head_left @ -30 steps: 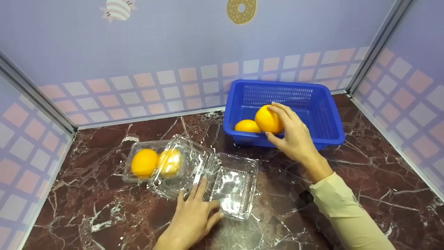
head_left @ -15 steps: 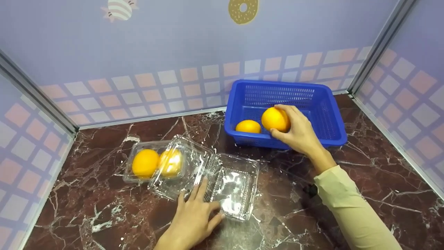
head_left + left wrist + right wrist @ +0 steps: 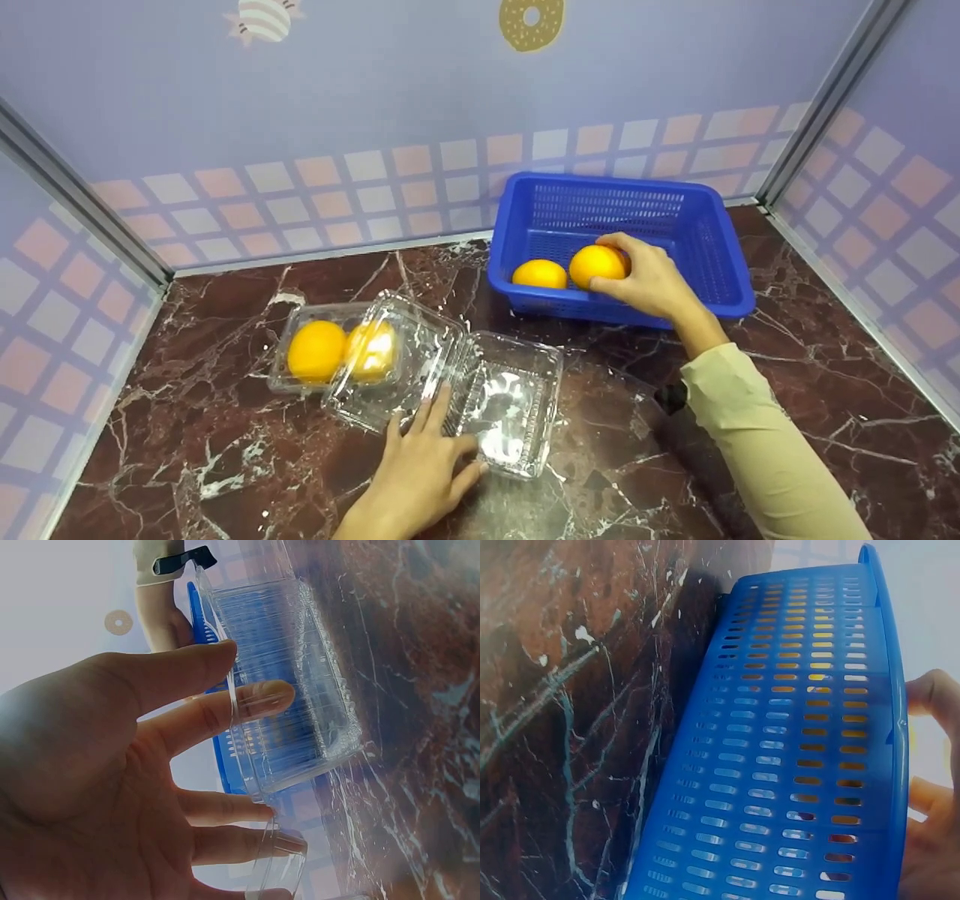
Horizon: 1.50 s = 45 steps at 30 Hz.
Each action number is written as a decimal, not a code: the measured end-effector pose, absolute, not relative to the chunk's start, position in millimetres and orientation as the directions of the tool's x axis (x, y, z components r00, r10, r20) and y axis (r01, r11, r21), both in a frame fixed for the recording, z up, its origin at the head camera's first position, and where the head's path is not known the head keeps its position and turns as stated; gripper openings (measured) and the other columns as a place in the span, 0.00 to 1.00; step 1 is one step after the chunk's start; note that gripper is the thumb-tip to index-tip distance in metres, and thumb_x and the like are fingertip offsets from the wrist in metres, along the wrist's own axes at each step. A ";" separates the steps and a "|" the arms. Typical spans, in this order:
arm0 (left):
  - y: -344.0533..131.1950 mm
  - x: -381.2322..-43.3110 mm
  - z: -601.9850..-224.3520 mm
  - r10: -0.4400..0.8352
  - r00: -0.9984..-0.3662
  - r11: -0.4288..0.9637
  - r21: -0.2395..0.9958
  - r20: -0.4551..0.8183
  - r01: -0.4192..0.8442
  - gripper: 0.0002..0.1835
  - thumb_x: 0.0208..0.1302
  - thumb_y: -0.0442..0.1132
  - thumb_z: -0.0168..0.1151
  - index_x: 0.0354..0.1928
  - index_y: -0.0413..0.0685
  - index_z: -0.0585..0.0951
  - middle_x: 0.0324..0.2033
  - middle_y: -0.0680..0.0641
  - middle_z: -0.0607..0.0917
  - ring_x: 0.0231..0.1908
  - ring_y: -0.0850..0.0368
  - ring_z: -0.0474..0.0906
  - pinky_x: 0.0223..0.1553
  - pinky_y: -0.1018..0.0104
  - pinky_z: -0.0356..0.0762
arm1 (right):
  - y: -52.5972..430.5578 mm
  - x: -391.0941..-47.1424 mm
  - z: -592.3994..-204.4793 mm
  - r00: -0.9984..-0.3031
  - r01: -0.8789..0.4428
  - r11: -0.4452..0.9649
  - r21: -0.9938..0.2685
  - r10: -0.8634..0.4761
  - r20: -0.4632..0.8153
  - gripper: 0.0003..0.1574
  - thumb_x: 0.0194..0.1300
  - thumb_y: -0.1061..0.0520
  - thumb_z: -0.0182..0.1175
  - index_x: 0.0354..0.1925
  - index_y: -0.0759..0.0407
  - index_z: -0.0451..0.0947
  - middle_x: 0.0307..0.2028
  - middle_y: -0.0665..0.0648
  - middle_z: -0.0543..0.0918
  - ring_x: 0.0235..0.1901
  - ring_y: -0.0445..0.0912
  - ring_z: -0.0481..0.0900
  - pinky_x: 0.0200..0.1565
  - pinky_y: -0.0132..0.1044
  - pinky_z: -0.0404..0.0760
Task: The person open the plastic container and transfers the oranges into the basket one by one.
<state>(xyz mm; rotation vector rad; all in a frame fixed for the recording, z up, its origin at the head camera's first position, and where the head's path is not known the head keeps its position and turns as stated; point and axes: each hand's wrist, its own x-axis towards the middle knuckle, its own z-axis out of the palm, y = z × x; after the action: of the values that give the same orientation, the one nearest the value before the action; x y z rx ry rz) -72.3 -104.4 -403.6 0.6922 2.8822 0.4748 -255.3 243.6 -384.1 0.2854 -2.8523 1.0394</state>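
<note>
Orange [image 3: 591,268] sits low inside our slotted blue plastic basket [image 3: 705,251], beside a second orange [image 3: 540,275], gripped by our right hand [image 3: 652,281]. We judge this to be picking up or setting down; either calls for a gentle, sure hold. Our left hand [image 3: 421,465] spreads straight fingers against a glossy, ribbed, clear clamshell [image 3: 499,401], unfolded on veined stone-look counter [image 3: 600,450].

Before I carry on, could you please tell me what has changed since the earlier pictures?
The right hand, still holding its orange, has lowered it deeper into the blue basket and slightly to the right. Nothing was newly taken hold of or let go. The left hand stays on the open clear container, and the other orange in the basket has not moved.
</note>
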 end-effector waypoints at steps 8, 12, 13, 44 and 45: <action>-103.8 -73.0 -402.2 0.461 -0.885 0.848 0.327 -0.069 0.417 0.16 0.71 0.54 0.67 0.52 0.56 0.89 0.80 0.28 0.58 0.72 0.22 0.65 0.67 0.13 0.55 | 243.1 -258.6 -382.2 -0.978 -0.200 0.766 -0.611 -0.190 0.082 0.36 0.63 0.48 0.70 0.66 0.60 0.78 0.56 0.65 0.86 0.49 0.59 0.82 0.52 0.53 0.79; -103.8 -72.9 -402.2 0.465 -0.883 0.846 0.325 -0.063 0.423 0.16 0.71 0.55 0.67 0.52 0.56 0.89 0.80 0.28 0.58 0.73 0.22 0.65 0.66 0.13 0.55 | 243.6 -260.0 -382.6 -0.975 -0.205 0.766 -0.609 -0.215 0.058 0.35 0.63 0.48 0.70 0.65 0.60 0.79 0.55 0.65 0.86 0.50 0.59 0.82 0.54 0.53 0.79; -103.8 -72.7 -402.3 0.466 -0.883 0.845 0.328 -0.063 0.422 0.16 0.71 0.55 0.67 0.53 0.56 0.89 0.80 0.28 0.58 0.73 0.22 0.65 0.66 0.12 0.55 | 243.9 -260.5 -383.0 -0.973 -0.207 0.764 -0.611 -0.223 0.050 0.34 0.64 0.49 0.69 0.65 0.60 0.79 0.55 0.65 0.86 0.50 0.59 0.82 0.54 0.53 0.79; -103.4 -71.4 -401.9 0.451 -0.889 0.854 0.328 -0.077 0.405 0.17 0.71 0.54 0.68 0.54 0.55 0.89 0.80 0.28 0.58 0.73 0.22 0.65 0.66 0.12 0.56 | 251.5 -268.7 -394.7 -0.926 -0.150 0.730 -0.667 -0.340 -0.164 0.33 0.74 0.51 0.58 0.71 0.62 0.72 0.65 0.69 0.79 0.64 0.64 0.74 0.71 0.63 0.68; -103.2 -71.5 -401.7 0.451 -0.889 0.853 0.332 -0.083 0.402 0.17 0.71 0.54 0.68 0.54 0.55 0.89 0.80 0.29 0.58 0.73 0.22 0.65 0.66 0.12 0.55 | 251.9 -268.7 -395.1 -0.924 -0.145 0.729 -0.669 -0.342 -0.173 0.33 0.75 0.50 0.58 0.72 0.62 0.72 0.66 0.69 0.78 0.65 0.64 0.73 0.72 0.64 0.67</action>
<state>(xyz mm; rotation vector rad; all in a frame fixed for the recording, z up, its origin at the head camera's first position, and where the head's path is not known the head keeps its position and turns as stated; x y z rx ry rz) -71.5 -103.2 -401.7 0.6646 2.8716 0.4632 -268.7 251.9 -395.1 0.4594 -3.1836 1.1898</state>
